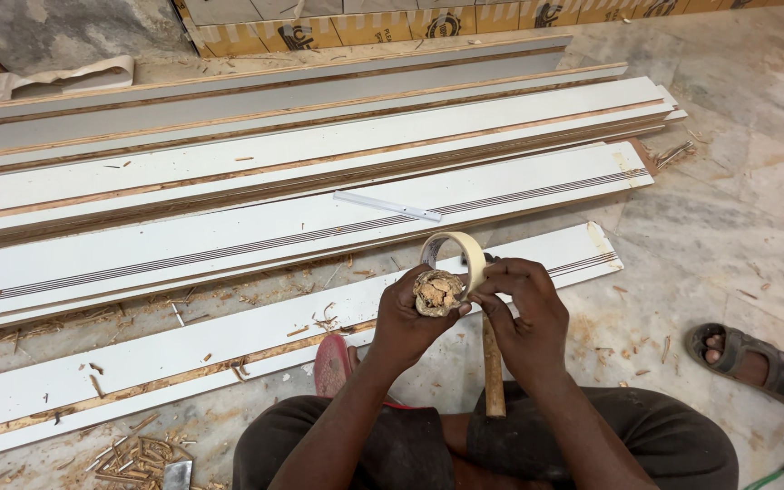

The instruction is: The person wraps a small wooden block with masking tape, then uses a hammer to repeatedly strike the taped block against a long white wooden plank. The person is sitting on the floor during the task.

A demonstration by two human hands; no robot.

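Observation:
My left hand [403, 319] is closed around a wooden handle whose splintered, mushroomed end [437, 292] faces up at me. My right hand [526, 313] pinches a roll of cream masking tape [454, 245] that stands upright right behind that end, touching it. Both hands meet above my lap. A plain wooden stick [494, 374] runs down from under my right hand to my dark trousers; I cannot tell whether it is part of the same tool.
Long white laminated boards [229, 240] with raw wood edges lie across the stone floor. A thin white strip [387, 206] rests on one. Wood chips litter the floor, and a red sandal [331, 363] is by my knee. Another person's sandalled foot [744, 356] is at right.

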